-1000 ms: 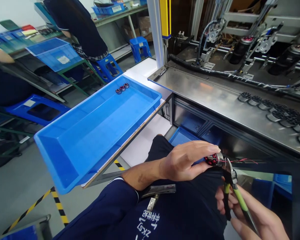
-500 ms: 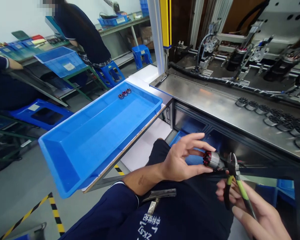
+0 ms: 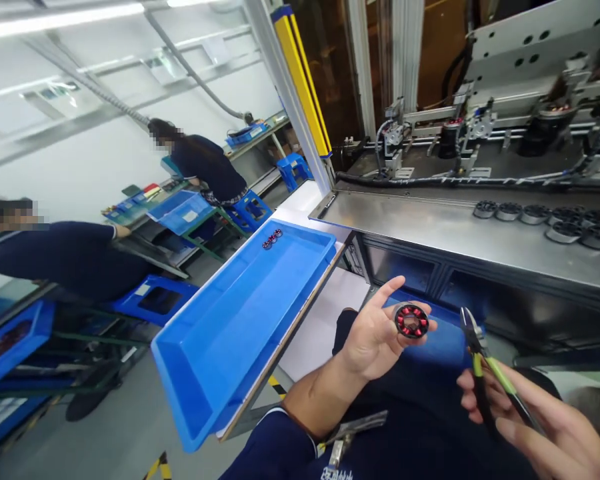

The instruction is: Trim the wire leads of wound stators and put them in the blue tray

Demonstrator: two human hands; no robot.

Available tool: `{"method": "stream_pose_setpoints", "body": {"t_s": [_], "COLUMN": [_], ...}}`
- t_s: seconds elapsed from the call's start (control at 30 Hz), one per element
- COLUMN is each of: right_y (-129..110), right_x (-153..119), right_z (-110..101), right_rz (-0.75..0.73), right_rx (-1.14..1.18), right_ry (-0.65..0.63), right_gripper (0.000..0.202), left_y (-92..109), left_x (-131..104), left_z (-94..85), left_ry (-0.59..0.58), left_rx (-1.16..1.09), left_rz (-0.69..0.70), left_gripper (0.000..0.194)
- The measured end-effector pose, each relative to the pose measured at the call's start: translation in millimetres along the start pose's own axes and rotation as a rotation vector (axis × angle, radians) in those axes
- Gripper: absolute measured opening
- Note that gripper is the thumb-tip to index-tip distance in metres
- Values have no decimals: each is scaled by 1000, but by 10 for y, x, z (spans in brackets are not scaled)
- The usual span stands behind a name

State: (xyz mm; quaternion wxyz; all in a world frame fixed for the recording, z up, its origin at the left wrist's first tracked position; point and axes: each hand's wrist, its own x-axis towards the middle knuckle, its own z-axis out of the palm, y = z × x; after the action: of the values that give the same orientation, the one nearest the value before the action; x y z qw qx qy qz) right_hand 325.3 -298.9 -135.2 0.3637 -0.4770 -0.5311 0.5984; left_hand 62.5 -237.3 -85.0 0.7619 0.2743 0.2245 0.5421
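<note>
My left hand (image 3: 380,337) is palm up, holding a round metal ring part with red windings (image 3: 411,321) at its fingertips; the ring's open face shows. To its right, my right hand (image 3: 520,407) is wrapped round the green-and-black handles of cutting pliers (image 3: 485,363). The pliers' jaws point up and stand apart from the ring part. A few similar red-wound parts (image 3: 272,239) lie at the far end of the blue tray (image 3: 230,320) on my left. Several dark-topped metal rings (image 3: 535,214) sit on the steel ledge at the right.
Machinery (image 3: 450,137) stands behind the steel ledge (image 3: 410,223), beside a yellow post (image 3: 303,80). Two people in dark shirts (image 3: 210,167) sit at benches on the left, with blue stools (image 3: 155,300) and bins (image 3: 180,212) near them.
The view has swung up and left. My left hand has turned palm up, and the part's open face now shows. The pliers have come away from the part.
</note>
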Motion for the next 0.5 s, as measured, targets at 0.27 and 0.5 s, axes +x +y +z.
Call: {"method": "stream_pose_setpoints", "body": {"t_s": [0.27,0.5], "right_y": [-361,-1249], "right_x": [148,1572], "right_z": [140,-260], "right_rz": [-91,-540], "right_rx": [-129,-1199], "right_ry": [6,197], "right_gripper": [52,62], "left_y": [-11,517], "left_x": [43,-413], "left_z": [-22,-370], "left_ry": [58,344], "left_rx": [13,164], "left_rz": [23,103], "left_gripper": [82,82]}}
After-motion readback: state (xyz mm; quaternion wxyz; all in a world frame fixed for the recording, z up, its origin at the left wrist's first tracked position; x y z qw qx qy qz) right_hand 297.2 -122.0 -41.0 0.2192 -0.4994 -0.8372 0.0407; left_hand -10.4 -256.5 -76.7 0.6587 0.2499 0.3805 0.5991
